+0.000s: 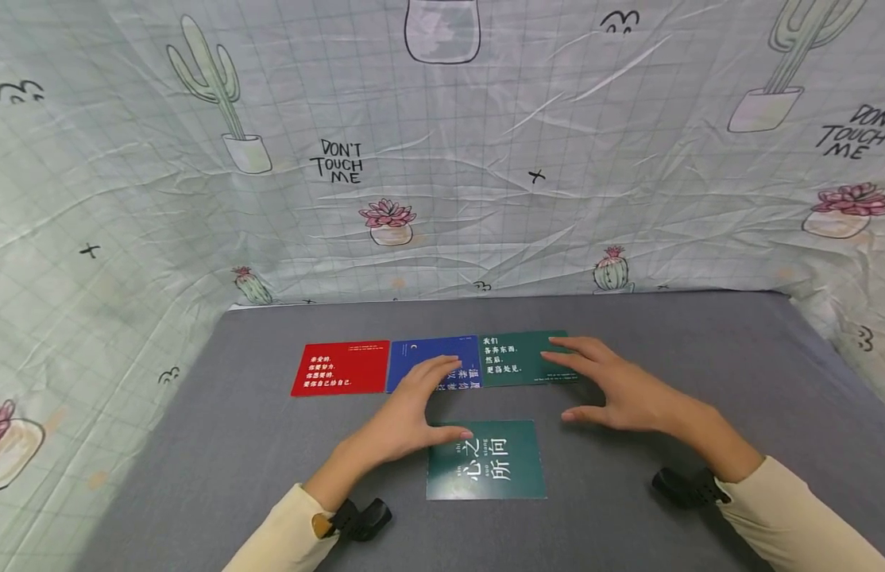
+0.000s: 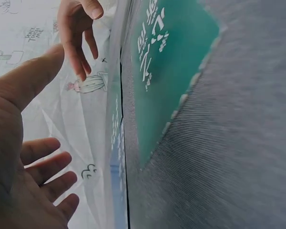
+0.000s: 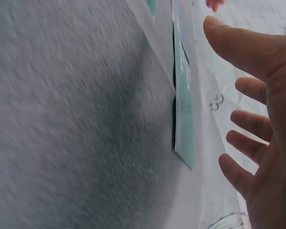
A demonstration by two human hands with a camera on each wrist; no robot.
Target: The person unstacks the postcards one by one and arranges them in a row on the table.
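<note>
Three cards lie edge to edge in a row: a red card [image 1: 345, 369] with white writing, a blue card [image 1: 431, 348] and a green card [image 1: 517, 361]. Nearer the wearer is a second green card [image 1: 521, 465] with large white characters, also close by in the left wrist view [image 2: 176, 81]. Over the blue card and the nearer green card's left corner hovers my left hand [image 1: 410, 417], fingers spread, holding nothing. My right hand [image 1: 624, 393], its fingers extended and grasping nothing, hangs above the right end of the row's green card. Part of the blue card is hidden by the left hand.
The cards lie on a grey tabletop [image 1: 256, 469]. Behind and beside it hangs a pale curtain [image 1: 471, 214] printed with cacti. Each wrist carries a black strapped device, one on the left [image 1: 360, 520] and one on the right [image 1: 685, 486].
</note>
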